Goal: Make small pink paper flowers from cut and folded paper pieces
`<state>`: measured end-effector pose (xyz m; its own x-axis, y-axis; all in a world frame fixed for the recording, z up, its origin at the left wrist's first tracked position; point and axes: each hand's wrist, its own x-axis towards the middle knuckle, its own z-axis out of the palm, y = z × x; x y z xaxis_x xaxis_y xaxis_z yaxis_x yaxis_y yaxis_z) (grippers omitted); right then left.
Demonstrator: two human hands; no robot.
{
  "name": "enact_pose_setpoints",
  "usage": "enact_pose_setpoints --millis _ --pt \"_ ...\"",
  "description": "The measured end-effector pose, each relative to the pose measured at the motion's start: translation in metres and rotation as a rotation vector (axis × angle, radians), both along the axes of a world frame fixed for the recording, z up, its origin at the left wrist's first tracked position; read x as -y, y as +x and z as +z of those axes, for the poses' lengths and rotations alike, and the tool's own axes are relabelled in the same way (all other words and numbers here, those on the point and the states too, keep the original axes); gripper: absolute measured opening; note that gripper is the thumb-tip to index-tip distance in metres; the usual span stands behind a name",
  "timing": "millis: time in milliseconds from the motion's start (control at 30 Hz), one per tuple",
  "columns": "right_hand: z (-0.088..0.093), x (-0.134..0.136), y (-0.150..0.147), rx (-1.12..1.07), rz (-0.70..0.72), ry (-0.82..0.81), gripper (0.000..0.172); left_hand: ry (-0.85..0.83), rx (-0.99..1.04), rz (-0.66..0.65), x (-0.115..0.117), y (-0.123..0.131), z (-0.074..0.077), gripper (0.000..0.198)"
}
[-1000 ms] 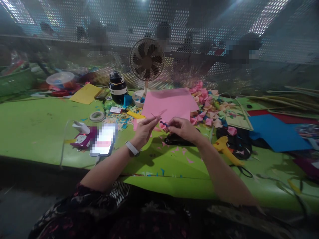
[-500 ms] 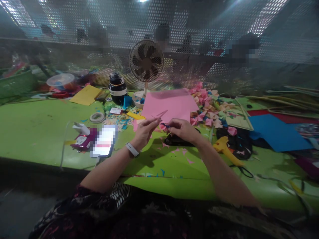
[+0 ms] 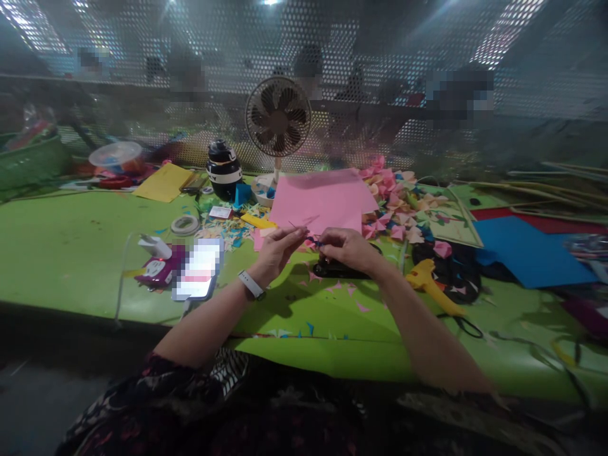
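Note:
Over the green table (image 3: pixel 114 253), my left hand (image 3: pixel 278 253) pinches a thin stick (image 3: pixel 295 225) between thumb and fingers. My right hand (image 3: pixel 344 248), close on its right, has its fingers closed round a small dark blue thing (image 3: pixel 314 241) too small to name. The fingertips nearly meet. Behind them lie pink paper sheets (image 3: pixel 318 193). A black object (image 3: pixel 339 269) lies under my right hand, with small pink scraps (image 3: pixel 362 306) nearby.
A phone (image 3: pixel 199 269), tape roll (image 3: pixel 185 225) and black jar (image 3: pixel 224 174) stand left. A fan (image 3: pixel 278 117) is behind the paper. Pink folded pieces (image 3: pixel 387 190), a yellow glue gun (image 3: pixel 434 285) and blue paper (image 3: pixel 536 253) lie right. Blurred people show behind mesh.
My left fingertips have moved slightly right, toward my right hand. My right hand has shifted a little, its fingers still closed.

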<state>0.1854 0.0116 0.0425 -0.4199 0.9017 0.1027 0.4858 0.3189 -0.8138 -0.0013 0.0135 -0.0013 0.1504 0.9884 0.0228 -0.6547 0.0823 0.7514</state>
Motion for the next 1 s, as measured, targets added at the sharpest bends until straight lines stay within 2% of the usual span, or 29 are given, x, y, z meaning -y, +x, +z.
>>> enact_pose_setpoints --millis 433,600,800,900,1000 --pt "0.000 -0.002 0.006 -0.022 0.033 -0.051 0.011 -0.010 -0.019 -0.062 0.001 0.000 0.001 0.010" --pt "-0.002 -0.003 0.005 0.071 0.027 0.022 0.013 0.017 -0.024 0.010 0.002 0.001 0.001 0.013" --pt "-0.006 0.003 -0.007 0.066 -0.002 0.163 0.031 0.050 0.000 0.117 -0.004 0.001 -0.002 0.018" --pt "-0.009 0.005 -0.013 0.088 -0.055 0.256 0.029 0.058 -0.029 0.181 -0.007 0.001 -0.006 0.016" --pt "-0.013 0.004 -0.014 0.110 -0.066 0.278 0.030 0.088 -0.088 0.217 -0.007 0.002 -0.008 0.015"
